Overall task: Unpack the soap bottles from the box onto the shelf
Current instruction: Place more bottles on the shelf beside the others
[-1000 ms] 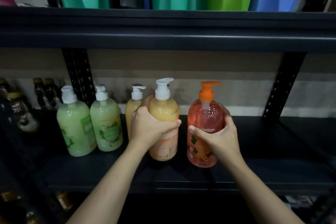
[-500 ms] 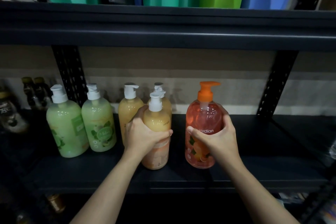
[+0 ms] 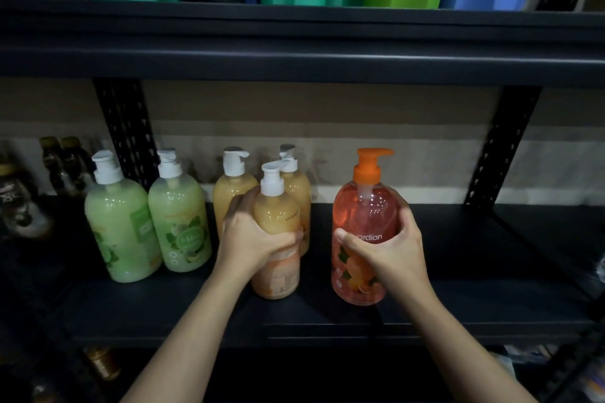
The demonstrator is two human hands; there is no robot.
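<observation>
We see left hand (image 3: 248, 239) fingers curled round yellow bottle (image 3: 278, 216), right hand (image 3: 389, 249) round orange bottle (image 3: 363, 206); both axes vertical, bases seemingly on shelf (image 3: 327, 314).

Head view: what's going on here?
A person is stocking pump soap bottles on a black shelf. The left hand holds a front yellow bottle; the right hand holds the orange bottle beside it. Both appear to stand on the shelf, with neither grip let go yet. Two green bottles stand to the left, and two rear yellow bottles stand behind the held one.
</observation>
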